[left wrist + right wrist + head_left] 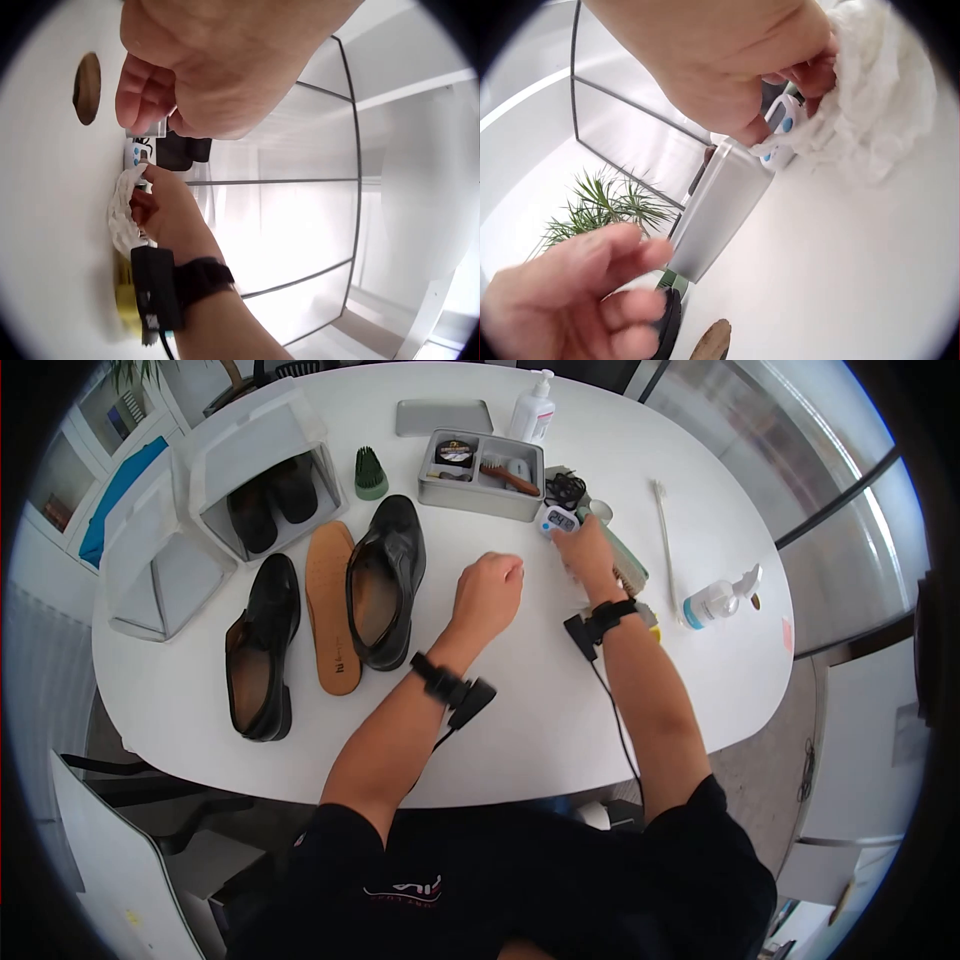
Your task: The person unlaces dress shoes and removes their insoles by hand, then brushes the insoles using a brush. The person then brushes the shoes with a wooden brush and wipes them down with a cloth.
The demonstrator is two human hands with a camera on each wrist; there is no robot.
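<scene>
White table point(520, 730), plant point(607, 202) beyond. Left hand point(488, 596): fingers loosely curled, empty. Right hand point(586, 556) pinches crumpled cloth point(881, 97) near timer point(557, 520).

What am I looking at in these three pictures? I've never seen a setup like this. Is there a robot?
No robot here: these are a person's own bare hands. The widest picture comes from a camera worn on the head, looking down. The other two come from small black cameras, one strapped to each wrist, which is why a hand looms so large in them.

On the white table lie two black shoes, a tan insole between them, an open metal tin, a green brush and bottles.

The right hand holds something white and crumpled, cloth or paper, close to a small digital timer. The left hand holds nothing that I can see.
</scene>
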